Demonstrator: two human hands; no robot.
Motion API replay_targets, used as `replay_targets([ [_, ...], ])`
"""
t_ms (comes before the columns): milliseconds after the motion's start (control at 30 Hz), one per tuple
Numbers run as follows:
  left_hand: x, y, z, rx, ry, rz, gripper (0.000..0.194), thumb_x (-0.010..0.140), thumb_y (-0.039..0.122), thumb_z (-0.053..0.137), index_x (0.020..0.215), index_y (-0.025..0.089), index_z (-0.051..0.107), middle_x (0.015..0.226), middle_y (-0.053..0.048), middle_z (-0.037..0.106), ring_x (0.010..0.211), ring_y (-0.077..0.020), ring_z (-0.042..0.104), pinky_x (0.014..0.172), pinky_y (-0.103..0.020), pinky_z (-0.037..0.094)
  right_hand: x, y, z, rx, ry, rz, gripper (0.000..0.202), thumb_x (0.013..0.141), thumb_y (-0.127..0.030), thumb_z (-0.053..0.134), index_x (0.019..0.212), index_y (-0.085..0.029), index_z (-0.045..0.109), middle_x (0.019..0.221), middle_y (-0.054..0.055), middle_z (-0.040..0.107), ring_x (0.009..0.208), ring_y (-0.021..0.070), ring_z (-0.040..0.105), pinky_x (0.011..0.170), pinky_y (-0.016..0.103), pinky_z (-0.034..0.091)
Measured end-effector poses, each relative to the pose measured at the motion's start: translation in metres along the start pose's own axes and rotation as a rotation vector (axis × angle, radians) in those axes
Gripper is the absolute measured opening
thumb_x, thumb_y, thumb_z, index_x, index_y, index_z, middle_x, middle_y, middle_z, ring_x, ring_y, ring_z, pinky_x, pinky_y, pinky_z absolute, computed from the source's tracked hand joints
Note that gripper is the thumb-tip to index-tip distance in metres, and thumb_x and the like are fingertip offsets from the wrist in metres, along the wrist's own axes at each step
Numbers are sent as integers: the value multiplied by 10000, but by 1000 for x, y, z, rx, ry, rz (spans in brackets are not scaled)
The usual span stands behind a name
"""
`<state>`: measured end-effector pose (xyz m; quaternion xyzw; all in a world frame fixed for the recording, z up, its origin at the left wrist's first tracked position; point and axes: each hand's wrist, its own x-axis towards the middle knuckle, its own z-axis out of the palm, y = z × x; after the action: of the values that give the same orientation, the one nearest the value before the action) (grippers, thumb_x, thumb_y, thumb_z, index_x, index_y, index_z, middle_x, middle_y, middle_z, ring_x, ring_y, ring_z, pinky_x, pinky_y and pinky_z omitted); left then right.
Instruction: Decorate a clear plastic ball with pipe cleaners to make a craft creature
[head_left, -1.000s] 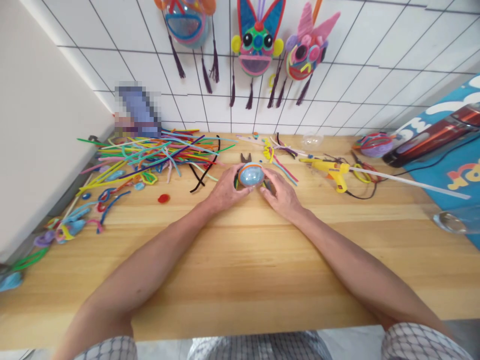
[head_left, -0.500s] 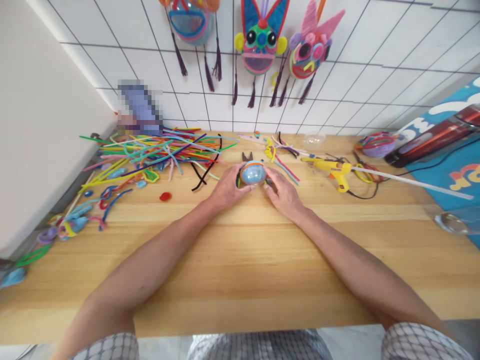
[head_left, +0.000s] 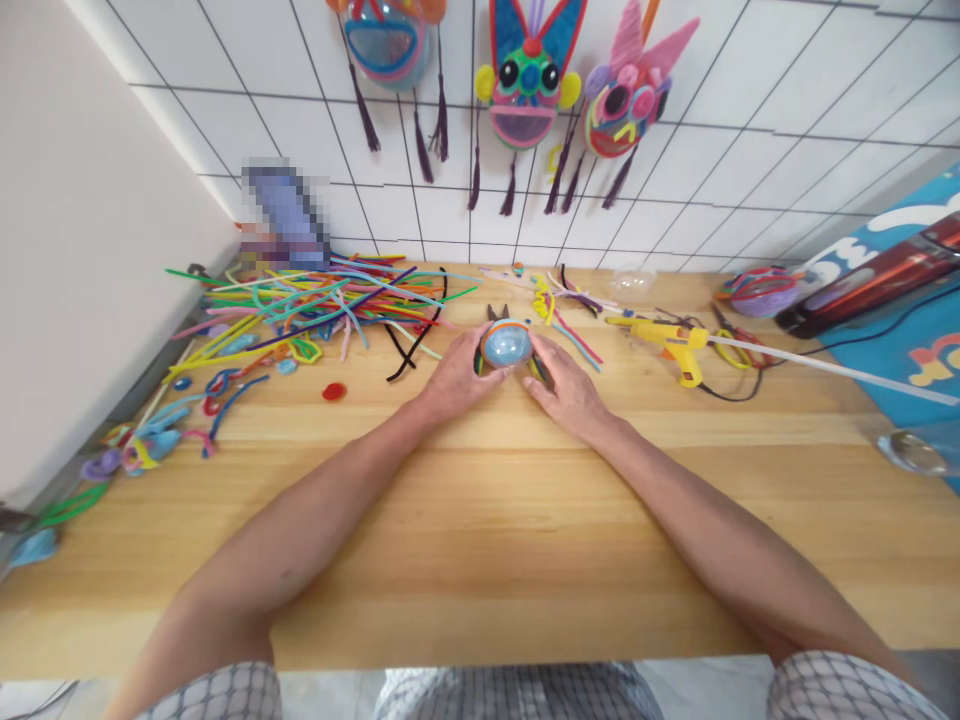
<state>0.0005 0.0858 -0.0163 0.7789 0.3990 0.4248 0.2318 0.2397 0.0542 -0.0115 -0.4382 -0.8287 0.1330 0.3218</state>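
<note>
A small clear plastic ball (head_left: 505, 348), bluish with an orange and blue rim along its far edge, is between my hands just above the wooden tabletop. My left hand (head_left: 456, 376) is closed around its left side, thumb along the near edge. Against the right side rest the fingers of my right hand (head_left: 571, 392), with that thumb a little apart from the ball. Behind and partly beneath the ball lie pliers (head_left: 497, 312); their jaws point away from me and most of their handles are hidden.
Left lies a heap of coloured pipe cleaners (head_left: 322, 300), with a red disc (head_left: 334, 392) nearer me. Right are a yellow glue gun (head_left: 681, 350) with a long glue stick, scissors (head_left: 731, 345) and a dark red flask (head_left: 870, 270). Decorated masks (head_left: 529, 95) hang on the tiled wall.
The whole view has shifted slightly. My right thumb has moved a little away from the ball's edge; the ball stays between both hands.
</note>
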Motion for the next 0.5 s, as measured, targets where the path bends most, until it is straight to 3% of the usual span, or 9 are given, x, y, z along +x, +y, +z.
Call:
replay_targets([
  [300, 0, -1, -1, 3, -16, -24, 779, 871, 375, 813, 1537, 175, 463, 1555, -210, 596, 1466, -341, 580, 1260, -542, 457, 0, -1, 0, 9, -2, 4, 770, 1010, -331, 614, 1717, -292, 311, 1680, 131, 510, 1567, 335, 478, 1285, 635, 415],
  [500, 0, 0, -1, -10, -2, -23, 779, 863, 370, 826, 1530, 186, 470, 1540, -201, 605, 1456, -336, 586, 1253, -542, 465, 0, 0, 2, 36, 34, 17, 817, 996, -369, 647, 1719, -290, 275, 1678, 152, 505, 1523, 363, 527, 1221, 652, 484],
])
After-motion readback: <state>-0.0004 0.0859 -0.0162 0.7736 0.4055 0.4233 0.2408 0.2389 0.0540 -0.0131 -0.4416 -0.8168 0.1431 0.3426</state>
